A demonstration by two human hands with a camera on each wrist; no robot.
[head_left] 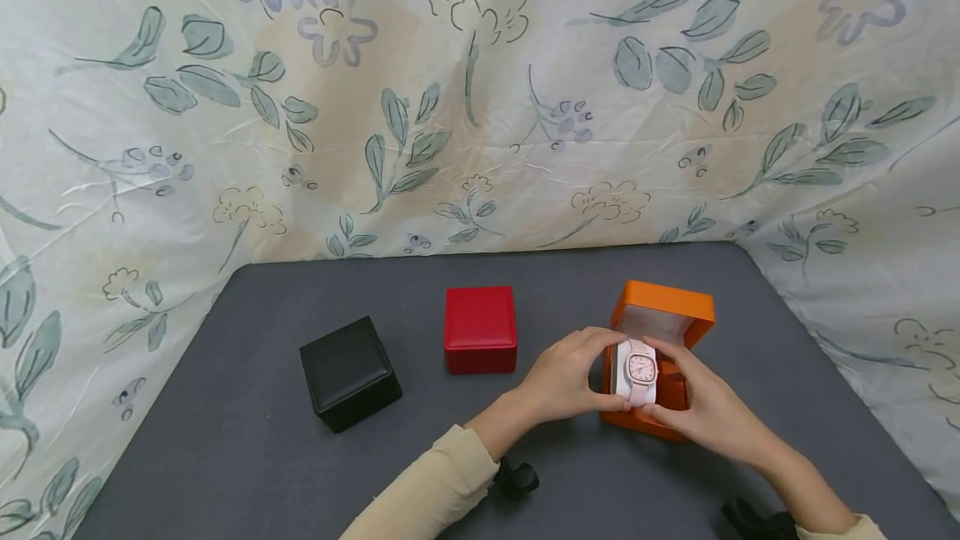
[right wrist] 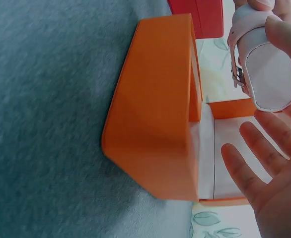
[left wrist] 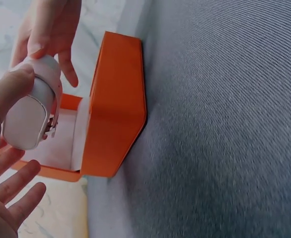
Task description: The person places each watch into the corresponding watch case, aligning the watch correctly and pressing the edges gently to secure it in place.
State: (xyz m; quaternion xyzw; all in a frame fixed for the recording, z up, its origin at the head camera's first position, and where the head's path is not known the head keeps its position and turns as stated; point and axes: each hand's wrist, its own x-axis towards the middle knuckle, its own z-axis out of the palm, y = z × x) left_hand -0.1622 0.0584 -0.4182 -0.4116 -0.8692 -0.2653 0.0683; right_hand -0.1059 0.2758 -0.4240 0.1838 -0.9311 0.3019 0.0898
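A pink wristwatch (head_left: 642,368) with a squarish dial is wrapped round a white watch pillow (left wrist: 25,121). My left hand (head_left: 564,373) holds the pillow's left end between thumb and fingers. At the other end my right hand (head_left: 708,398) grips it the same way, its lower fingers spread in the right wrist view. Pillow and watch are raised over an orange watch box (head_left: 663,298), whose lid stands up at the back. White lining (right wrist: 230,144) shows inside the lid. In the left wrist view the watch's buckle hangs on the underside of the pillow.
A closed red box (head_left: 481,327) stands left of the orange one. Farther left is a closed black box (head_left: 350,373), turned at an angle. All stand on a grey cloth-covered table (head_left: 225,440). A floral curtain (head_left: 480,107) hangs behind and along the sides.
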